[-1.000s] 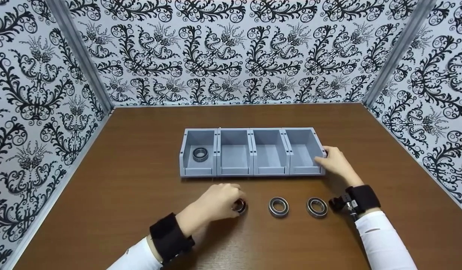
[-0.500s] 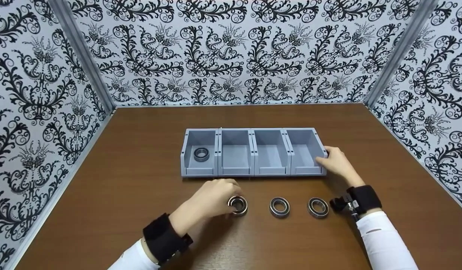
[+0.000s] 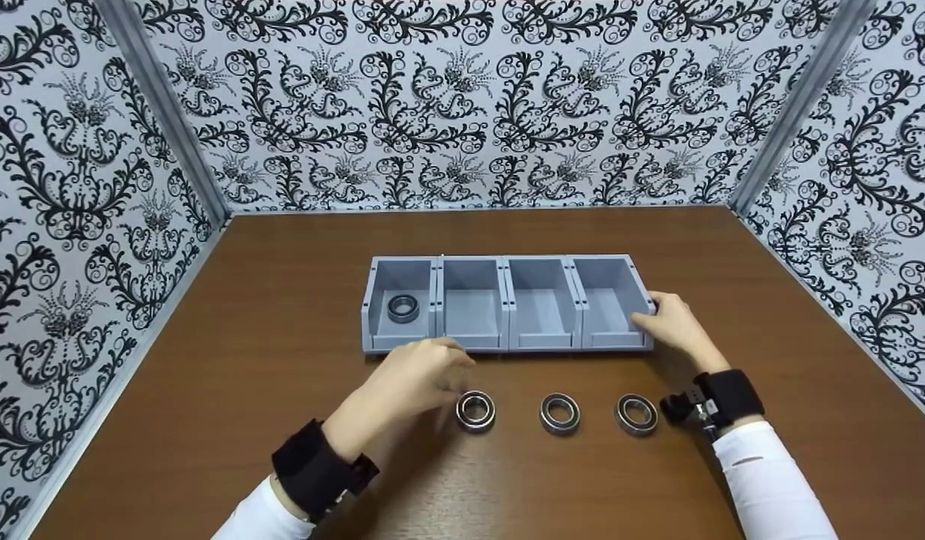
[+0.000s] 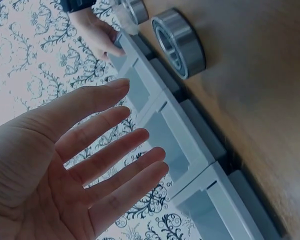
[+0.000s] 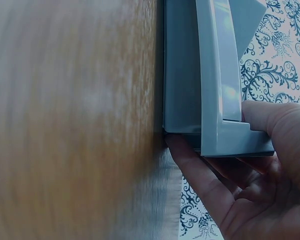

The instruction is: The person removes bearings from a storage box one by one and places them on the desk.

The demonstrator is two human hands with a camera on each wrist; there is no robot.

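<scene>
My left hand hovers over the table just left of the nearest ball bearing, and nothing is in it. In the left wrist view its fingers are spread and nearly straight, apart from the bearing. At the right end of the grey row of bins, my right hand grips the side wall of the last bin, thumb over the rim and fingers around the outside. Two more bearings, a middle one and a right one, lie flat in line on the table.
Another bearing lies inside the leftmost bin. The bins stand joined side by side on the brown table. Patterned panels enclose the table at the back and both sides.
The left hand has let go of the left bearing on the table and moved up and left from it. The right hand keeps its grip on the bin.
</scene>
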